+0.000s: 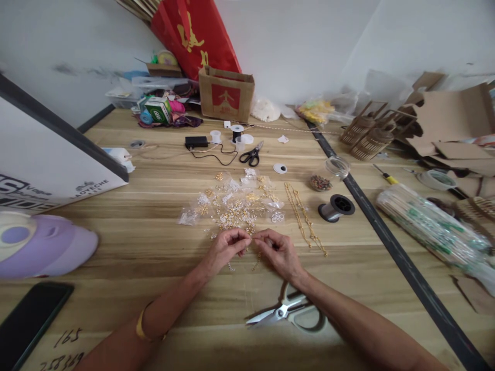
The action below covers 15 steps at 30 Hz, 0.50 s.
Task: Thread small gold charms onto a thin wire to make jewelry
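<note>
My left hand (226,248) and my right hand (279,251) meet above the wooden table (154,206), fingertips pinched together on a tiny gold piece that is too small to name. A short bit of gold chain (256,263) dangles below them. Just beyond my fingers lies a heap of small gold and white beads in clear bags (235,203). Two long gold chains (303,216) run along the table to the right of the heap. Grey-handled scissors (288,310) lie under my right forearm.
A thread spool (335,207), a glass jar of beads (328,175), black scissors (251,153), a black box with cable (196,142) and a paper bag (226,95) sit farther back. A purple cap (46,247) and a phone (29,322) lie at the left. Cardboard and a skewer bundle (429,224) fill the right.
</note>
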{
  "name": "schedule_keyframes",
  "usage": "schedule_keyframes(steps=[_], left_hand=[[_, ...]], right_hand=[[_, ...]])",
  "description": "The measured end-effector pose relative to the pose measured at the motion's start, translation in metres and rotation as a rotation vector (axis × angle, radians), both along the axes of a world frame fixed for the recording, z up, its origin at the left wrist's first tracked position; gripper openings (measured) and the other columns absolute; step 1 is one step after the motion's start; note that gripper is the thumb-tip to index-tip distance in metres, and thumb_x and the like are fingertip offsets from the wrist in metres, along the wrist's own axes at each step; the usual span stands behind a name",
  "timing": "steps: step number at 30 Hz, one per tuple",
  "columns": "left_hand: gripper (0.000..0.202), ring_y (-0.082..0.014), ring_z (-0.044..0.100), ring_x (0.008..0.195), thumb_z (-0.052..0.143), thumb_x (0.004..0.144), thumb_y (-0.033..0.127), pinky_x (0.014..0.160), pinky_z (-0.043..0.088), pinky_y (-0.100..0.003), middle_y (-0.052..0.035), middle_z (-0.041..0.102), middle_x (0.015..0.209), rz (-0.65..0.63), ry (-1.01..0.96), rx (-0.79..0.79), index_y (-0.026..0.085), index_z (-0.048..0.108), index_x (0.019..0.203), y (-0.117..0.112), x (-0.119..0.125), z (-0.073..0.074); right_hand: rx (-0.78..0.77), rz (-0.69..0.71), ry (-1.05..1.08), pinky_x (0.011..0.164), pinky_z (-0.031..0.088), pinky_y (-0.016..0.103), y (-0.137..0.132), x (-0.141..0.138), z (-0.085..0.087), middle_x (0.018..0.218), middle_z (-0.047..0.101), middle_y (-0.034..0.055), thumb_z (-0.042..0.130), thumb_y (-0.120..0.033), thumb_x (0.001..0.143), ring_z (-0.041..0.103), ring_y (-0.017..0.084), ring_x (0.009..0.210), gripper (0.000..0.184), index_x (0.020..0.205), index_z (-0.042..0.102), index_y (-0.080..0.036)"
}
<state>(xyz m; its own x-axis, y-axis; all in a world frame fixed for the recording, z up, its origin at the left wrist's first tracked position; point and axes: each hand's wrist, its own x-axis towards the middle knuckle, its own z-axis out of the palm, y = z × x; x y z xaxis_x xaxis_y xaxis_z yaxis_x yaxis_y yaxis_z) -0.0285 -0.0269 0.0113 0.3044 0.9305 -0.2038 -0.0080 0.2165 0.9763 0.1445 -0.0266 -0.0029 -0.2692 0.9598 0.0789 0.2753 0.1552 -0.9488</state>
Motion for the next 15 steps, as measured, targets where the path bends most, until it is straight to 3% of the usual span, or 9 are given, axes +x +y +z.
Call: schedule_keyframes(steps=[15], left_hand=[[0.022, -0.0090, 0.046, 0.054, 0.064, 0.073, 0.034, 0.055, 0.038, -0.022, 0.0033, 0.050, 0.057, 0.004, -0.003, -0.006, 0.013, 0.061, 0.072, 0.0002, 0.0005, -0.0008]], right_hand=[[0.087, -0.024, -0.014, 0.045, 0.025, 0.020, -0.0042, -0.0001, 0.0038, 0.049, 0.028, -0.0086, 0.055, -0.027, 0.082, 0.028, 0.007, 0.044, 0.015, 0.075, 0.060, -0.015]])
